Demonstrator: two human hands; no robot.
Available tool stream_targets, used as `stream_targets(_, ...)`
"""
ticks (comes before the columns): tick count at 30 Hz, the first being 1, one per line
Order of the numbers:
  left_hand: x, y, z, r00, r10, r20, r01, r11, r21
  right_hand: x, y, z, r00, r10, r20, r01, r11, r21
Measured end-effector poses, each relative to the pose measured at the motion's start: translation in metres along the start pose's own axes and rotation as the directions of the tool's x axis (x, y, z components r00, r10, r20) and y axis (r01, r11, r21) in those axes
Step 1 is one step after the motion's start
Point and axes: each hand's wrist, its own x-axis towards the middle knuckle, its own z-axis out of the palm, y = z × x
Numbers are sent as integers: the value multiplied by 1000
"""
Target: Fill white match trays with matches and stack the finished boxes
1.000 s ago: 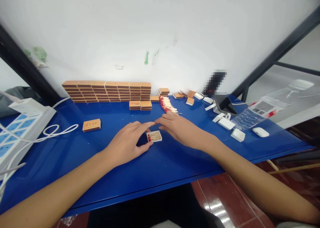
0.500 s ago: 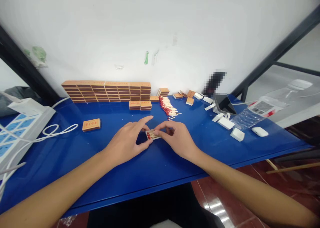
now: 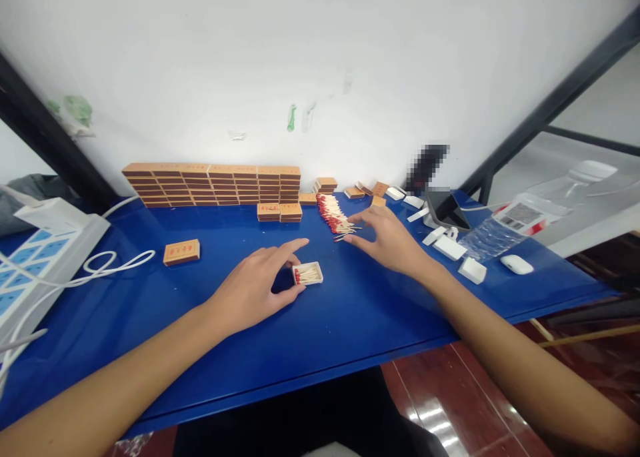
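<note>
A small white matchbox tray point(image 3: 309, 273) with red-tipped matches in it lies on the blue table point(image 3: 325, 323). My left hand point(image 3: 260, 283) rests beside it, thumb and fingers touching its left end, index finger stretched out above it. My right hand point(image 3: 387, 240) reaches out with fingers spread, its fingertips at the near end of a pile of loose red-tipped matches point(image 3: 334, 213). Whether it pinches any match is hidden.
A long stack of brown matchboxes point(image 3: 213, 184) stands along the wall, with two more point(image 3: 279, 211) in front and one alone point(image 3: 181, 251) at left. Empty white trays point(image 3: 453, 247), a phone on a stand point(image 3: 445, 207), a plastic bag point(image 3: 493, 237), an earbud case point(image 3: 517, 264), a power strip point(image 3: 35, 257) with cables.
My right hand left the tray and moved back and right to the pile of loose matches. The tray now lies flat by my left hand, which stayed put.
</note>
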Motion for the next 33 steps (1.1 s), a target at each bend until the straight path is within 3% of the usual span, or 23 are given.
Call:
stream_targets(3,0,-1,1,1000,-6,5,6,1000,-5,5,20,6,996,-13,85,12,1000,18)
stream_targets(6,1,-1,1,1000,-8,16,8,1000,-4,6,23,11,992,-26,127,17,997,70)
stream_targets(17,1,-1,1,1000,10,0,-10,1000,1,6,3,8,958,-180,221,184,983,2)
stream_targets(24,1,-1,1,1000,14,-9,-14,1000,7,8,-15,8,932,-264,250,308,938,-158)
stream_targets(29,1,-2,1,1000,9,-27,-9,1000,27,6,-24,10,937,-260,234,314,919,-237)
stream_targets(33,2,-3,1,999,-10,-37,11,1000,27,3,-26,10,935,-253,247,304,932,-199)
